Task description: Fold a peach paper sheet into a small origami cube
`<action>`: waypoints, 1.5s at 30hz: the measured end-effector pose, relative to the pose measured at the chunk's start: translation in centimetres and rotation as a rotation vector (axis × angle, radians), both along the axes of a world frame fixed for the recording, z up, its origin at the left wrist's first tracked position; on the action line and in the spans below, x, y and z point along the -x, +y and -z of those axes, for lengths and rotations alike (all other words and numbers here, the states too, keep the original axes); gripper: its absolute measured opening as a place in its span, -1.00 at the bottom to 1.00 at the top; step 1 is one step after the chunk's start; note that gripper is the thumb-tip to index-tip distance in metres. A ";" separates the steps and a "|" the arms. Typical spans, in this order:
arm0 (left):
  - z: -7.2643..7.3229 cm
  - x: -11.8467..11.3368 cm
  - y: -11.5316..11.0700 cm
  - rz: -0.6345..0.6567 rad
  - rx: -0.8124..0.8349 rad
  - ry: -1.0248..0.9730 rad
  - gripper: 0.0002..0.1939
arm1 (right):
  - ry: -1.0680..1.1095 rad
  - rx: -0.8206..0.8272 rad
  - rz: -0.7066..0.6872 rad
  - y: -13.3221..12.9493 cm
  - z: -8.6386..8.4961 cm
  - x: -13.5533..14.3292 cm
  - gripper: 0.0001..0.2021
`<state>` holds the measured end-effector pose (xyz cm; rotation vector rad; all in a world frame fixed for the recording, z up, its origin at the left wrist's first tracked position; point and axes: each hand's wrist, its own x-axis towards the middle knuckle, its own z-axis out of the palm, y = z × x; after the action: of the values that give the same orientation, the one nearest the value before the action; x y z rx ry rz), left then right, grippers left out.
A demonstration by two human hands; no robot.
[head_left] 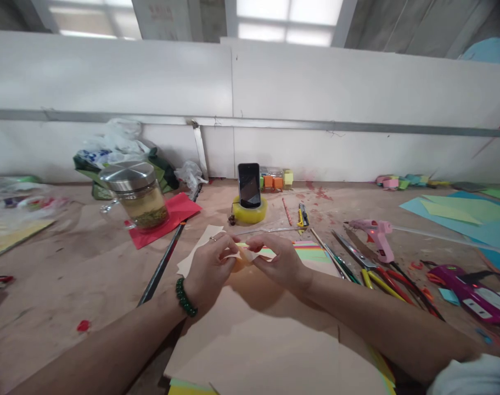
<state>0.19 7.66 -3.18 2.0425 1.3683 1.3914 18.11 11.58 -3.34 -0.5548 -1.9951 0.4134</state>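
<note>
Between my two hands is a small piece of peach-coloured paper (245, 254), pinched and curled. My left hand (212, 270), with a ring and a green bead bracelet (185, 297), grips its left side between thumb and fingers. On the other side my right hand (283, 262) pinches it the same way. Both hands are above a stack of peach paper sheets (258, 345); sheets of other colours show at its edges. Part of the small piece is hidden behind my fingers.
Ahead, a phone (248, 186) leans on a yellow tape roll (253, 213). A glass tea mug (138, 200) stands on red paper (184, 211) at left. To the right lie scissors (359, 253), a pink glue gun (375, 236), a utility knife (303, 215) and a purple tool (466, 291).
</note>
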 end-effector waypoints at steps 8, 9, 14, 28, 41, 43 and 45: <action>-0.4 -0.3 -0.1 0.067 0.013 -0.010 -0.85 | -0.004 -0.053 -0.034 0.1 -0.1 0.1 -0.88; -0.4 -0.3 -0.1 0.070 0.013 0.002 -0.85 | -0.009 -0.049 -0.031 0.1 -0.1 0.1 -0.87; -0.4 -0.3 -0.2 0.099 0.035 0.013 -0.82 | -0.005 -0.027 -0.040 0.1 0.1 -0.1 -0.82; 0.0 -0.6 -0.1 0.124 0.133 -0.049 -0.82 | -0.020 0.075 -0.019 0.5 0.5 0.1 -0.75; -0.4 -0.6 0.3 0.029 0.277 -0.294 -0.92 | -0.106 -0.228 0.046 -0.6 -0.6 -0.1 -0.92; -0.2 -0.5 0.4 0.015 0.243 -0.259 -0.92 | -0.152 -0.226 0.075 -0.5 -0.3 0.0 -0.89; 0.0 -0.5 0.4 -0.004 0.198 -0.206 -0.89 | -0.174 -0.231 0.111 -0.3 -0.1 0.2 -0.88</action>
<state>0.69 8.10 -3.17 1.7212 1.3625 1.3653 17.94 11.28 -3.25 -0.5671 -2.1301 0.0654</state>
